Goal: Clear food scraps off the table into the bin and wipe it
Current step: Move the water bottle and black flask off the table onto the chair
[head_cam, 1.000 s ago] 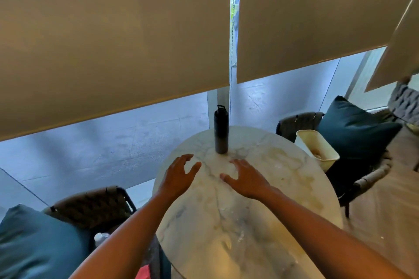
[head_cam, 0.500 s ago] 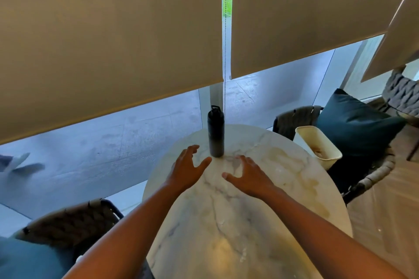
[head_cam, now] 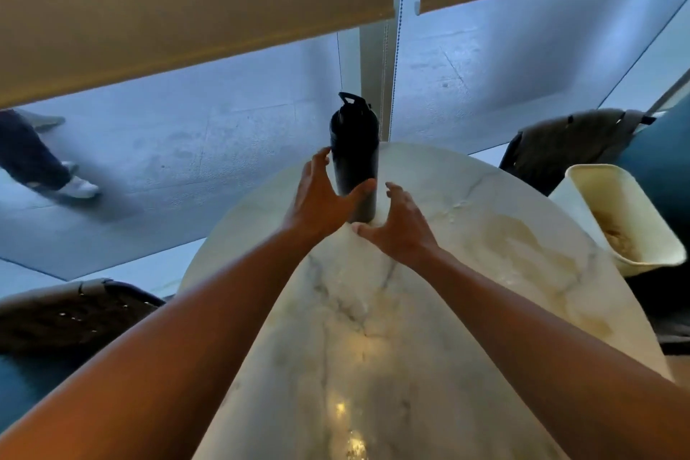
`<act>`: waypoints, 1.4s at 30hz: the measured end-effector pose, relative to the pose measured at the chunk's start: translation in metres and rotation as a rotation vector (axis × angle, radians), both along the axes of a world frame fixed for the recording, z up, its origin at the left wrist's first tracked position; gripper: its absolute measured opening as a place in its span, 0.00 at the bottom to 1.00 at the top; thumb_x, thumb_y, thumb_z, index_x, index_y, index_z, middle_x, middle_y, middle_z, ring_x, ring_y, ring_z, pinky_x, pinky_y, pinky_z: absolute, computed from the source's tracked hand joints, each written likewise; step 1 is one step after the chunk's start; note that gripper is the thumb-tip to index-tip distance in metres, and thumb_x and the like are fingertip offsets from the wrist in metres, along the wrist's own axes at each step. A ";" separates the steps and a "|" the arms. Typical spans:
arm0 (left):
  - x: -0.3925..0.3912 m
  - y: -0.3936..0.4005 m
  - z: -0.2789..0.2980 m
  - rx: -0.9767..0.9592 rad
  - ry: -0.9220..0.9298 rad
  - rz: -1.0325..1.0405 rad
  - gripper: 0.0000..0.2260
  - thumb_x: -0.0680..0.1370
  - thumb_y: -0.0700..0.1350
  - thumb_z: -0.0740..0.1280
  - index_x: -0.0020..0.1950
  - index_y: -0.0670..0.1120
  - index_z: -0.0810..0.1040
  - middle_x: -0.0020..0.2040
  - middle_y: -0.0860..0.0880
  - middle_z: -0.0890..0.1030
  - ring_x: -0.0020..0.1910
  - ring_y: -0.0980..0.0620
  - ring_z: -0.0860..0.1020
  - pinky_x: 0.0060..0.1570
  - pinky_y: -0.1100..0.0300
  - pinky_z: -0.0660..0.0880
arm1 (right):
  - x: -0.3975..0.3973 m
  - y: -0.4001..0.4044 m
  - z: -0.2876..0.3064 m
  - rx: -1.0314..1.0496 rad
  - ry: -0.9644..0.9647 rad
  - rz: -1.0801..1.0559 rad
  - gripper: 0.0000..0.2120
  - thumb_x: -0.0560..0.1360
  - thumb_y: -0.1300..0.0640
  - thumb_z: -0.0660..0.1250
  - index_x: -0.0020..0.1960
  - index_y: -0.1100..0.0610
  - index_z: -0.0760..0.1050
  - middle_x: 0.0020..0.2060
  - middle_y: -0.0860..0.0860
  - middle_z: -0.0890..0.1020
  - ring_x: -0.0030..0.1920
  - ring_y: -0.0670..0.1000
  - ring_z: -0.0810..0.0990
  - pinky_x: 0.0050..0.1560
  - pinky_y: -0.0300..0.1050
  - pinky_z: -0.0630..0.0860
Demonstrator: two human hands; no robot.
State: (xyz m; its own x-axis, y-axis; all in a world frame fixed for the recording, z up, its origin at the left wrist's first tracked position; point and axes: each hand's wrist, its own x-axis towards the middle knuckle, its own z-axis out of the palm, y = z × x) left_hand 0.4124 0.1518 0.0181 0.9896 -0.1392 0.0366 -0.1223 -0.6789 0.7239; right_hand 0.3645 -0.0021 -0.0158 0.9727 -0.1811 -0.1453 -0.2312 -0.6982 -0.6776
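Daylight is coming in under half-lowered blinds, and the round marble worktop (head_cam: 373, 329) is standing right against the glass, with woven chairs on either side. A dark bottle (head_cam: 354, 157) is standing upright near the worktop's far edge. The person's left hand (head_cam: 321, 202) is reaching to it, fingers spread along its left side and thumb crossing its front, though whether it is gripping yet I cannot tell. The right hand (head_cam: 397, 226) is hovering just beside the bottle's base, fingers spread and loosely curved, holding nothing. A cream bin (head_cam: 582, 205) is sitting off the worktop's right edge on a chair, with brownish scraps lying inside. Pale yellowish smears are showing on the marble toward that right edge; no loose scraps are standing out to me. So the scrap-clearing is looking largely finished, and the step in hand seems to be moving the bottle aside. Next, the bottle is needing a firm wrap-around hold and a straight lift, then a cloth, which is nowhere in sight.
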 end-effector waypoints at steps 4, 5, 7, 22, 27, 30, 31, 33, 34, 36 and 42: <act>0.016 -0.002 -0.014 -0.041 0.009 0.028 0.47 0.66 0.75 0.69 0.77 0.54 0.59 0.73 0.48 0.72 0.66 0.48 0.76 0.61 0.48 0.78 | 0.027 0.005 -0.027 0.082 -0.003 -0.004 0.48 0.65 0.39 0.79 0.76 0.55 0.61 0.68 0.53 0.73 0.66 0.55 0.75 0.64 0.51 0.74; 0.018 -0.002 -0.014 -0.055 0.010 0.018 0.45 0.66 0.74 0.70 0.76 0.54 0.61 0.72 0.49 0.74 0.64 0.50 0.77 0.60 0.51 0.78 | 0.031 0.008 -0.031 0.102 -0.021 -0.009 0.45 0.64 0.39 0.79 0.73 0.55 0.64 0.65 0.53 0.75 0.63 0.54 0.76 0.62 0.50 0.76; 0.021 0.000 -0.012 -0.077 0.011 0.007 0.41 0.67 0.71 0.72 0.73 0.53 0.67 0.68 0.51 0.77 0.61 0.52 0.79 0.57 0.56 0.78 | 0.039 0.013 -0.037 0.145 -0.065 -0.036 0.40 0.65 0.41 0.79 0.69 0.54 0.67 0.61 0.52 0.77 0.59 0.54 0.78 0.59 0.52 0.78; -0.004 0.015 0.015 -0.151 -0.002 0.065 0.32 0.67 0.65 0.78 0.65 0.53 0.76 0.58 0.55 0.84 0.49 0.62 0.83 0.50 0.63 0.82 | 0.031 0.027 -0.020 0.139 -0.137 -0.068 0.28 0.64 0.44 0.78 0.59 0.53 0.72 0.49 0.51 0.83 0.48 0.55 0.82 0.47 0.51 0.79; -0.030 0.046 0.049 -0.101 -0.054 0.108 0.34 0.67 0.68 0.76 0.67 0.52 0.76 0.58 0.56 0.84 0.44 0.65 0.81 0.44 0.73 0.77 | 0.007 0.053 0.011 0.124 -0.143 -0.010 0.32 0.62 0.42 0.79 0.61 0.52 0.73 0.49 0.51 0.84 0.48 0.55 0.82 0.50 0.54 0.81; -0.052 0.077 0.064 -0.118 -0.041 0.122 0.34 0.67 0.67 0.76 0.67 0.51 0.76 0.59 0.54 0.84 0.48 0.59 0.84 0.51 0.62 0.81 | -0.015 0.077 0.030 0.095 -0.154 0.053 0.35 0.62 0.39 0.78 0.63 0.52 0.73 0.51 0.52 0.84 0.49 0.55 0.82 0.49 0.55 0.81; -0.060 0.088 0.068 -0.122 -0.032 0.126 0.33 0.68 0.67 0.76 0.67 0.51 0.76 0.59 0.53 0.84 0.49 0.57 0.84 0.52 0.60 0.82 | -0.022 0.086 0.034 0.093 -0.160 0.067 0.35 0.61 0.38 0.78 0.63 0.51 0.73 0.51 0.51 0.84 0.49 0.55 0.83 0.49 0.55 0.81; -0.078 0.115 0.076 -0.137 -0.030 0.137 0.32 0.68 0.66 0.77 0.66 0.51 0.76 0.58 0.53 0.84 0.49 0.57 0.84 0.50 0.61 0.82 | -0.039 0.110 0.042 0.090 -0.177 0.092 0.36 0.61 0.38 0.78 0.64 0.51 0.73 0.52 0.51 0.84 0.48 0.54 0.83 0.48 0.55 0.82; -0.088 0.129 0.080 -0.137 -0.040 0.143 0.32 0.68 0.65 0.77 0.65 0.50 0.77 0.58 0.53 0.84 0.48 0.57 0.84 0.50 0.62 0.82 | -0.049 0.123 0.046 0.092 -0.184 0.101 0.36 0.61 0.37 0.78 0.64 0.50 0.73 0.52 0.50 0.84 0.48 0.53 0.83 0.48 0.55 0.82; -0.109 0.159 0.087 -0.129 -0.064 0.148 0.32 0.67 0.66 0.77 0.65 0.50 0.77 0.57 0.53 0.84 0.48 0.56 0.84 0.51 0.60 0.82 | -0.067 0.151 0.051 0.099 -0.196 0.117 0.36 0.61 0.37 0.78 0.64 0.50 0.73 0.52 0.50 0.84 0.49 0.52 0.83 0.49 0.54 0.83; -0.165 0.262 0.103 -0.155 -0.024 0.157 0.32 0.67 0.66 0.77 0.66 0.51 0.76 0.58 0.54 0.84 0.51 0.55 0.83 0.57 0.56 0.80 | -0.115 0.256 0.063 0.102 -0.195 0.169 0.36 0.65 0.39 0.80 0.66 0.53 0.73 0.56 0.50 0.84 0.47 0.47 0.80 0.42 0.35 0.75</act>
State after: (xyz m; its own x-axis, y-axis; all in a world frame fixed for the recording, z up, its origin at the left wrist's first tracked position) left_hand 0.2473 0.4138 0.1215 0.9972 0.0254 0.0696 -0.0426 -0.5719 0.8192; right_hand 0.2500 0.2540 0.0476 0.9992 -0.0081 0.0385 0.0243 -0.6415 -0.7668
